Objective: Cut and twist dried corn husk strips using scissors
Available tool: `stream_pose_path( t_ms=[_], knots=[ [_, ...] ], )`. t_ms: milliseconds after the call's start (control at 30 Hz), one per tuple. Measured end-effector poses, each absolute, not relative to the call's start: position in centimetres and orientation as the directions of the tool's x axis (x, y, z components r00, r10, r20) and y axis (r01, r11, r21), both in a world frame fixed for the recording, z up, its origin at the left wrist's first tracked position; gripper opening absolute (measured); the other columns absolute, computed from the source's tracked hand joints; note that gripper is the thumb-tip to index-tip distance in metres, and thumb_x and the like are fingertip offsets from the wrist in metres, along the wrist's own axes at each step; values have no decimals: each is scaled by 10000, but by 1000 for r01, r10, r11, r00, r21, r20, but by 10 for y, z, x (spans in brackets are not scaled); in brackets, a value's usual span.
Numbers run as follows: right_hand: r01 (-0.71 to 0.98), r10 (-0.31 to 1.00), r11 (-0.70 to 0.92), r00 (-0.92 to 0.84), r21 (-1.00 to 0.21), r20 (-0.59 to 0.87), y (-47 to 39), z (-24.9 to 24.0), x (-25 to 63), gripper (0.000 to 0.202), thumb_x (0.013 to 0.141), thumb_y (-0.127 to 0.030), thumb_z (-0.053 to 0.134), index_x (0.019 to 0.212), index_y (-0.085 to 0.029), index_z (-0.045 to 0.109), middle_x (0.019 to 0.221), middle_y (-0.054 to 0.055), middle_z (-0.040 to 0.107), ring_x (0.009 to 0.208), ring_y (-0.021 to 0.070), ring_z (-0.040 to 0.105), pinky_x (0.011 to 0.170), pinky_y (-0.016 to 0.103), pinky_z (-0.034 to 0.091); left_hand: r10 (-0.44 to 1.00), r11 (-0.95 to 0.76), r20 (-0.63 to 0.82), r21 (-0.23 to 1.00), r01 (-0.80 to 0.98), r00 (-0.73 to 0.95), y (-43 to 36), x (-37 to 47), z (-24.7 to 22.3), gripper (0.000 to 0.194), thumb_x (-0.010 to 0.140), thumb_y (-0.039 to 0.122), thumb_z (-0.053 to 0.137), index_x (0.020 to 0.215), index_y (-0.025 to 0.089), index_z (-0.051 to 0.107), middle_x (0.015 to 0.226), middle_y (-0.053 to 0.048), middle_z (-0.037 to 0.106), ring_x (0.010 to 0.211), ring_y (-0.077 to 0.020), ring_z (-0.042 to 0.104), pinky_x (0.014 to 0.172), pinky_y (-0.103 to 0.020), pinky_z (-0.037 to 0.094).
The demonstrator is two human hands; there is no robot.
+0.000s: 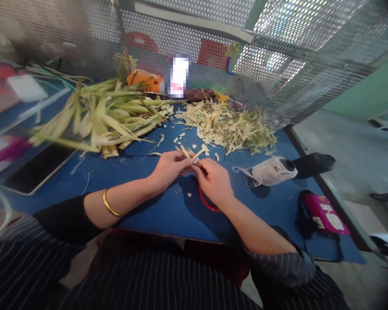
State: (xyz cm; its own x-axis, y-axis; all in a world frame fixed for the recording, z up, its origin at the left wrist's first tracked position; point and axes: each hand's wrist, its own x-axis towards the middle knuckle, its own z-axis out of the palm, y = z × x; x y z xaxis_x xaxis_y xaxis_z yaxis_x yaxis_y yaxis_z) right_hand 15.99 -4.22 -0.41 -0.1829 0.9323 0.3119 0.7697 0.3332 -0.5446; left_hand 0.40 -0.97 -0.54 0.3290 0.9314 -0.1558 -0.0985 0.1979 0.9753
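Perforated metal partition [174, 32] fills the top of the frame, its red and green backdrop showing only in part through the holes. Below it spreads a blue table [168, 215], its left end blurred.

At upper left lies a heap of long green-yellow husk leaves [106, 116]; right of centre sits a looser pile of pale shredded pieces [223, 125]. A magenta box [326, 214] stands at lower right, its contents out of sight. A dark flat-screened device [39, 168] lies at left.

Both hands meet mid-frame, over the table and just in front of the shredded pile. The left hand [168, 170], a gold bangle [107, 204] on its forearm, pinches between thumb and fingers; the right hand [215, 181] closes in against it, fingers curled and partly hidden.

Behind the leaves, at upper centre, is an orange packet [145, 81] whose inside cannot be seen, next to a bright pixelated rectangle [178, 75]. White thread [268, 172] lies in a tangled bundle at right, touching a black cylinder [313, 165].

A red loop [208, 206] shows under the right hand, the rest covered. Smallest are the pale strips [198, 153] grasped by both hands, their lower ends hidden by the fingers.
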Motion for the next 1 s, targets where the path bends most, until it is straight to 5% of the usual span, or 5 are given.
stream_pose_path(
  t_ms=[233,567,700,800,1000],
  knots=[
    [774,927,345,-192,-532,322,-40,-8,164,223,919,-279,485,747,-190,596,742,19,591,710,143,550,658,254,374,930,180,-132,978,-110,344,-10,8,-4,274,760,309,693,930,95,679,783,-69,707,667,-120,653,714,-272,537],
    [892,849,425,-334,-155,409,-42,-9,161,289,959,-278,389,855,-171,636,818,42,626,659,136,550,574,268,322,957,-109,74,988,112,282,0,6,-18,227,836,304,592,945,134,695,722,-40,698,643,-134,648,637,-240,514],
    [926,857,372,-319,-58,404,-40,-13,164,265,949,-340,431,993,-193,646,876,36,654,669,149,554,604,277,327,913,-395,254,747,534,320,8,-2,-11,329,895,310,503,1179,240,653,959,-54,731,844,-179,665,747,-269,481],
    [946,854,324,-295,5,427,-40,-12,169,327,918,-447,471,783,-203,641,737,16,632,611,151,521,589,282,312,890,-450,161,458,766,426,10,-15,12,551,870,251,517,1416,243,441,822,-68,731,781,-223,668,707,-296,464],
    [925,827,379,-332,-12,454,-41,-10,173,336,924,-427,473,700,-213,603,693,-10,619,606,140,517,613,267,331,902,-362,334,238,901,274,28,-92,69,540,786,70,488,1269,283,601,1157,-66,681,1066,-263,596,876,-354,408]
  ],
)
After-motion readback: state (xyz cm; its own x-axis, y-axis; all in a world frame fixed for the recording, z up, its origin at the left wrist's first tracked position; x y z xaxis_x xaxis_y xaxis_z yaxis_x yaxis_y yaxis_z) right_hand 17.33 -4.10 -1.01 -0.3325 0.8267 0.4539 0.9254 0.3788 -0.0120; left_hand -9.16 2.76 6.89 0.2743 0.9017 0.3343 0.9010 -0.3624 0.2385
